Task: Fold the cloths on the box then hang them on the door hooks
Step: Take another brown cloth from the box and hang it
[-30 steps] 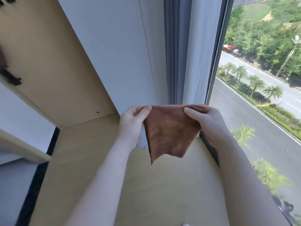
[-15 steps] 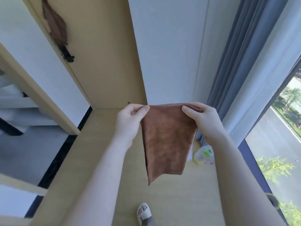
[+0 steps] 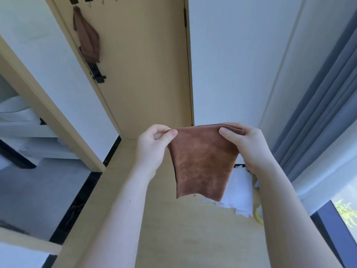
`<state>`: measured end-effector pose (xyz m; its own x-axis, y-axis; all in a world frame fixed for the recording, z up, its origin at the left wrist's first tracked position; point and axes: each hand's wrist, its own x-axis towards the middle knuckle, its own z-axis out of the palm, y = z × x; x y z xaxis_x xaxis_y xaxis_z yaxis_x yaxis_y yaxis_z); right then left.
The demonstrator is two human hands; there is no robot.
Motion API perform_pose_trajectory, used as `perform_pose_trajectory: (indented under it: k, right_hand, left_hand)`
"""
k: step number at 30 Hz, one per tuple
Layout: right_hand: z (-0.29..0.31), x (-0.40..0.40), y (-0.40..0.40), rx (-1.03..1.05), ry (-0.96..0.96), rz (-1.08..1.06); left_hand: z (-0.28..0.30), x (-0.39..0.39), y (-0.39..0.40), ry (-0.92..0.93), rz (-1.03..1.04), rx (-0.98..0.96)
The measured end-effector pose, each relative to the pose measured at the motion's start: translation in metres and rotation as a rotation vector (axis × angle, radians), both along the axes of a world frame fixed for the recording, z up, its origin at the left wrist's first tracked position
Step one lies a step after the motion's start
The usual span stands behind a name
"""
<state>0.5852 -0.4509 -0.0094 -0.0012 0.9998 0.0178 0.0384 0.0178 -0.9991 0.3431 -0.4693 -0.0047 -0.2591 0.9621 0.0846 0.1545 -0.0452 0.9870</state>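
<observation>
A folded brown cloth [image 3: 202, 163] hangs in the air in front of me, held by its top edge. My left hand [image 3: 152, 146] pinches its top left corner between thumb and fingers. My right hand [image 3: 245, 146] pinches the top right corner. A light wooden door [image 3: 144, 70] stands open ahead. A row of small hooks [image 3: 102, 0] runs along its top. Another brown cloth [image 3: 87, 37] hangs from the leftmost hook. A black door handle [image 3: 98, 74] sits just below that cloth.
A white cloth [image 3: 239, 192] lies on the wooden floor below my right hand, beside a yellow-rimmed object [image 3: 257, 213]. Grey curtains [image 3: 316, 117] and a window [image 3: 345, 209] are on the right. A doorway into another room [image 3: 25, 132] opens on the left.
My view has swung left and up from the window toward the door, bringing the hooks and the hanging cloth into sight. Both hands keep the same hold on the brown cloth.
</observation>
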Motion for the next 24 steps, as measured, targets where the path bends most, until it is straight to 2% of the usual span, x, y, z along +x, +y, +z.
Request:
perform_pose_trajectory:
  k: [15, 24]
  right_hand:
    - [-0.012, -0.143, 0.137, -0.001, 0.054, 0.092]
    - [-0.014, -0.200, 0.256, 0.023, 0.093, 0.225]
  left_hand:
    - [-0.004, -0.125, 0.087, 0.002, 0.148, 0.004]
    - [0.009, -0.178, 0.182, 0.023, 0.274, -0.006]
